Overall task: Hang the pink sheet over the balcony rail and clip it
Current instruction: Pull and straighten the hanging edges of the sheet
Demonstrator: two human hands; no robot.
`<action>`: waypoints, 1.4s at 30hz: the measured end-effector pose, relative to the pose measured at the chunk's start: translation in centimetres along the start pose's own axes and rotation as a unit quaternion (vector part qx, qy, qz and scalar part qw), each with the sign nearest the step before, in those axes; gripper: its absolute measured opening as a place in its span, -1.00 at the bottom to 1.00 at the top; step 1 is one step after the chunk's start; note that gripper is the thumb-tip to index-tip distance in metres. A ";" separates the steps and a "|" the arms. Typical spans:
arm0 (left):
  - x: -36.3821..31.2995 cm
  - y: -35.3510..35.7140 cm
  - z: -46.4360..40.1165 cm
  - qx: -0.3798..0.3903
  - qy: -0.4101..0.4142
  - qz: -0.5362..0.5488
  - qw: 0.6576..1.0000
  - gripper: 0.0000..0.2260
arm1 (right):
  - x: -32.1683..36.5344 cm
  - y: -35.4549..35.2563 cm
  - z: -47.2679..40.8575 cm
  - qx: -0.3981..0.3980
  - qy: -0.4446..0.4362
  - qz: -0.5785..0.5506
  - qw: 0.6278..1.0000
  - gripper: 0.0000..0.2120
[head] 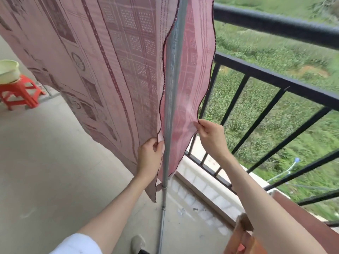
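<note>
Both hands pinching the pink sheet's hanging edges.
Left hand fingers are closing on one scalloped edge, right hand pinching the other; the sheet is draping over a grey pole, beside the balcony rail.

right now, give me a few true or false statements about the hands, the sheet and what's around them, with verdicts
1. The left hand and right hand each pinch an edge of the pink sheet. True.
2. The sheet is draped over the black balcony rail. False: it hangs either side of a grey metal pole, inside the rail.
3. A pale basin sits on a red stool. True.
4. A clip is visible on the sheet. False: none shows.
5. Beyond the rail is a paved street. False: grass.
</note>
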State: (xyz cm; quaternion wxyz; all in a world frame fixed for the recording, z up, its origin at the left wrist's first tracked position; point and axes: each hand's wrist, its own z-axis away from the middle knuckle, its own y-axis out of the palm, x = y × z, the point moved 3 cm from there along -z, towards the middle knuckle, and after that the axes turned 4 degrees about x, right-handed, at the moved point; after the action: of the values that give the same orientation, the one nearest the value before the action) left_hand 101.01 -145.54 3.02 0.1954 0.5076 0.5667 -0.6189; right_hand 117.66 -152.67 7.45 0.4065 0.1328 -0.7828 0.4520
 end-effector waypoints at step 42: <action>-1.8 1.0 1.3 0.064 -0.006 -0.043 0.997 -0.83 | -5.0 6.8 5.2 0.130 0.098 0.005 0.987 -0.78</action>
State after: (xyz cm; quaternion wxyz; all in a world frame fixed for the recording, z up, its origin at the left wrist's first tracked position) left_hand 102.01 -147.63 3.85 0.1395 0.4902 0.5462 -0.6648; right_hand 114.26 -153.95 -1.76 0.4585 0.1357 -0.6744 0.5626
